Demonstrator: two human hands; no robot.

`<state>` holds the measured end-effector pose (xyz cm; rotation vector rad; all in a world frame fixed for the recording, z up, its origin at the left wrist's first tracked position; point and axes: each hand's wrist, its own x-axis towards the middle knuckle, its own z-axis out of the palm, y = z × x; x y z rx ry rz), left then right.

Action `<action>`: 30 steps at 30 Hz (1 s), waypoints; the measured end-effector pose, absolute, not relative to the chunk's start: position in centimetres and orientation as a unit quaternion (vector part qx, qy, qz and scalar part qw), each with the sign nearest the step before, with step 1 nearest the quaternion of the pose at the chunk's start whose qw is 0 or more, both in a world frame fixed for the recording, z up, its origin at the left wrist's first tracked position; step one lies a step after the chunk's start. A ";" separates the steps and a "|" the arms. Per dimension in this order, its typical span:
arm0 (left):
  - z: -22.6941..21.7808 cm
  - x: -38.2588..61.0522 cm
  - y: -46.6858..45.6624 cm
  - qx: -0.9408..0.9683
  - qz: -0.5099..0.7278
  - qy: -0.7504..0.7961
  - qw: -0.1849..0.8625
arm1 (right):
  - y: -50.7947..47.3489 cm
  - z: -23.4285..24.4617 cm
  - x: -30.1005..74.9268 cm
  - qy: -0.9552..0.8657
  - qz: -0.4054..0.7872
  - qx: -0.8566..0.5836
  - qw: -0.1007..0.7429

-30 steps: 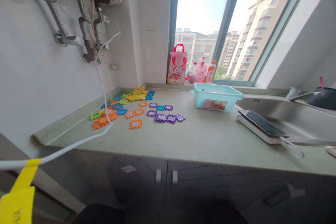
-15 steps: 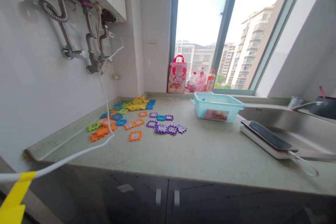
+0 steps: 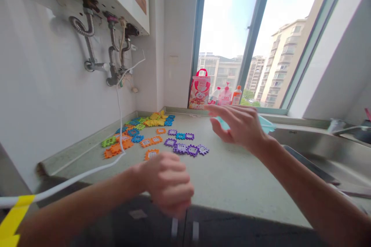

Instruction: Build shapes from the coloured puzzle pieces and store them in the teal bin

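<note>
My left hand point(image 3: 168, 183) hovers over the front edge of the counter point(image 3: 232, 177), fingers curled under and blurred by motion; nothing shows in it. My right hand point(image 3: 239, 125) reaches forward with fingers stretched out, open and holding nothing, in front of the light blue plastic bin point(image 3: 268, 125), most of which it hides. Several purple puzzle tiles point(image 3: 187, 148) lie just left of the right hand. Orange tiles point(image 3: 149, 142) and a heap of mixed coloured tiles point(image 3: 145, 121) lie farther left by the wall.
A white cable point(image 3: 87, 171) with yellow tape runs from the wall pipes point(image 3: 113, 69) across the counter's left part. A red-handled bag point(image 3: 199, 93) and bottles point(image 3: 227, 95) stand on the window sill. A steel sink point(image 3: 327, 150) lies at right. Cabinet doors point(image 3: 182, 229) are below.
Both my arms have come into view: the left hand rose over the counter's front edge, the right reached toward the blue bin. The view tilted up and moved closer.
</note>
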<state>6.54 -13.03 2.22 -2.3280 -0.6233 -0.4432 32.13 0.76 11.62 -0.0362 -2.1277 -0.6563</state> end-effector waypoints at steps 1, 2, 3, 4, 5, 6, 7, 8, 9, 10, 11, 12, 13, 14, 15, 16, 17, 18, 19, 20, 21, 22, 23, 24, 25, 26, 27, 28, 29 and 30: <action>3.2 5.5 -10.7 -0.888 -0.174 -0.280 0.321 | 1.9 10.4 31.4 -0.869 -0.261 -0.018 0.421; 4.0 4.2 -8.1 -0.872 -0.178 -0.342 0.303 | 3.3 8.9 30.5 -0.883 -0.248 -0.027 0.397; 4.7 2.6 -5.5 -0.845 -0.176 -0.417 0.285 | 4.7 7.2 29.8 -0.901 -0.229 -0.037 0.366; 5.2 0.7 -3.0 -0.802 -0.174 -0.504 0.271 | 6.0 5.3 29.2 -0.914 -0.199 -0.060 0.348; 5.4 -1.4 -0.8 -0.767 -0.155 -0.572 0.246 | 7.2 3.5 28.8 -0.925 -0.167 -0.084 0.329; 5.3 -3.4 1.0 -0.747 -0.111 -0.622 0.207 | 8.3 1.9 28.5 -0.937 -0.139 -0.098 0.305; 4.9 -5.4 2.2 -0.721 -0.072 -0.666 0.174 | 9.1 0.6 28.5 -0.947 -0.122 -0.103 0.280; 4.4 -7.3 3.0 -0.696 -0.046 -0.702 0.144 | 9.7 -0.3 28.6 -0.956 -0.103 -0.105 0.253; 3.8 -8.9 3.4 -0.673 -0.034 -0.729 0.124 | 10.0 -0.9 28.7 -0.961 -0.082 -0.115 0.238; 3.3 -10.2 3.5 -0.665 -0.026 -0.737 0.120 | 10.2 -1.2 28.9 -0.963 -0.066 -0.125 0.229; 2.8 -11.3 3.4 -0.659 -0.020 -0.742 0.124 | 10.2 -1.2 29.0 -0.964 -0.052 -0.136 0.224; 2.4 -12.2 3.1 -0.652 -0.018 -0.747 0.131 | 10.1 -1.1 29.0 -0.963 -0.042 -0.145 0.224; 2.1 -12.8 2.9 -0.643 -0.015 -0.753 0.140 | 10.0 -0.9 29.0 -0.962 -0.035 -0.152 0.224; 2.0 -13.3 2.6 -0.632 -0.011 -0.760 0.148 | 9.9 -0.7 28.9 -0.962 -0.029 -0.154 0.224; 2.0 -13.7 2.3 -0.621 -0.007 -0.769 0.153 | 9.7 -0.5 28.8 -0.962 -0.020 -0.155 0.224; 2.1 -13.9 2.1 -0.611 -0.003 -0.776 0.157 | 9.5 -0.5 28.7 -0.962 -0.006 -0.156 0.223; 2.4 -14.0 1.9 -0.603 0.000 -0.782 0.160 | 9.2 -0.5 28.6 -0.963 0.011 -0.156 0.220; 2.7 -13.9 1.7 -0.597 0.001 -0.785 0.163 | 8.9 -0.5 28.5 -0.964 0.029 -0.156 0.213; 3.1 -13.7 1.5 -0.596 0.000 -0.786 0.164 | 8.6 -0.6 28.4 -0.966 0.048 -0.155 0.202; 3.7 -13.4 1.4 -0.600 -0.006 -0.784 0.161 | 8.3 -0.7 28.4 -0.968 0.066 -0.155 0.188; 4.2 -12.8 1.2 -0.609 -0.016 -0.779 0.147 | 8.0 -0.7 28.3 -0.969 0.082 -0.157 0.174; 4.8 -12.1 1.0 -0.629 -0.027 -0.769 0.114 | 7.7 -0.8 28.3 -0.969 0.095 -0.160 0.162; 5.4 -11.2 0.7 -0.656 -0.038 -0.751 0.065 | 7.5 -0.8 28.3 -0.970 0.103 -0.163 0.150; 5.9 -10.3 0.4 -0.685 -0.039 -0.727 -0.002 | 7.4 -0.8 28.3 -0.970 0.110 -0.166 0.141; 6.3 -9.4 0.1 -0.708 -0.030 -0.701 -0.078 | 7.3 -0.8 28.3 -0.970 0.115 -0.168 0.134; 6.5 -8.6 -0.2 -0.717 -0.014 -0.678 -0.159 | 7.3 -0.7 28.3 -0.970 0.119 -0.170 0.128; 6.6 -8.0 -0.5 -0.713 0.005 -0.661 -0.233 | 7.3 -0.7 28.3 -0.969 0.123 -0.171 0.125; 6.5 -7.6 -0.8 -0.699 0.024 -0.651 -0.294 | 7.4 -0.6 28.4 -0.969 0.127 -0.172 0.123; 6.4 -7.4 -1.0 -0.681 0.039 -0.650 -0.335 | 7.5 -0.5 28.5 -0.969 0.128 -0.171 0.124; 6.2 -7.5 -1.2 -0.664 0.049 -0.656 -0.356 | 7.6 -0.4 28.6 -0.969 0.128 -0.170 0.126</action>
